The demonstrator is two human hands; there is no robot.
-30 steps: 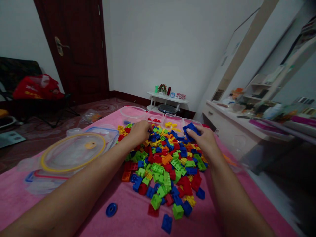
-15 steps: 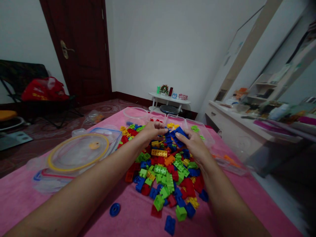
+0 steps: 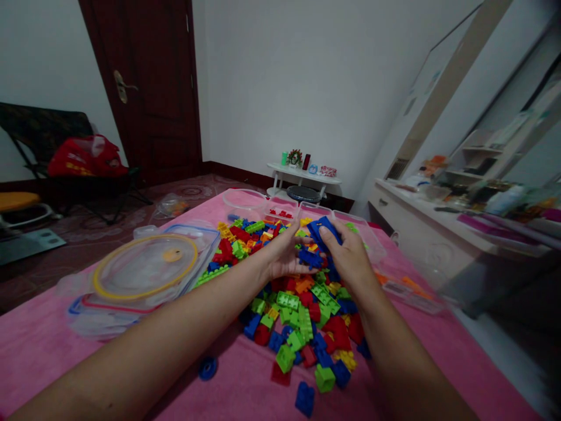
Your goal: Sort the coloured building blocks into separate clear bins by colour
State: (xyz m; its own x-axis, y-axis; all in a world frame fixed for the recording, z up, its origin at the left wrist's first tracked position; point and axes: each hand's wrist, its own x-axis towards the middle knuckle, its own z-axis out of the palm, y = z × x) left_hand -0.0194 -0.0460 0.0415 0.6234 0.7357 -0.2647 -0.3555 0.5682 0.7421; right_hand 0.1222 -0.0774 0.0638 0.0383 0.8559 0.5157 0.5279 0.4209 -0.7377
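Observation:
Above a heap of toy building blocks (image 3: pixel 302 318), my right hand (image 3: pixel 350 248) grips a dark blue building block (image 3: pixel 324 229) between thumb and fingers. Close beside it, my left hand (image 3: pixel 287 254) is turned palm inward, with another blue building block (image 3: pixel 310 258) resting against its fingers. Whether the two blue pieces touch each other, I cannot tell. Green, red, yellow, orange and blue blocks lie loose below both hands. Nearer to me on the pink cloth (image 3: pixel 245 386) are a single blue block (image 3: pixel 305 399) and a blue ring-shaped piece (image 3: pixel 207 368).
Stacked clear lids (image 3: pixel 144 269), one rimmed in yellow, lie at the left. Along the far edge stand clear containers (image 3: pixel 283 211), one with small red pieces. A clear box with orange pieces (image 3: pixel 409 291) sits right. Beyond is a white dresser (image 3: pixel 412 225).
My left hand has turned, opening its palm under a blue block. My right hand keeps its blue block, now raised slightly. The view has shifted a little.

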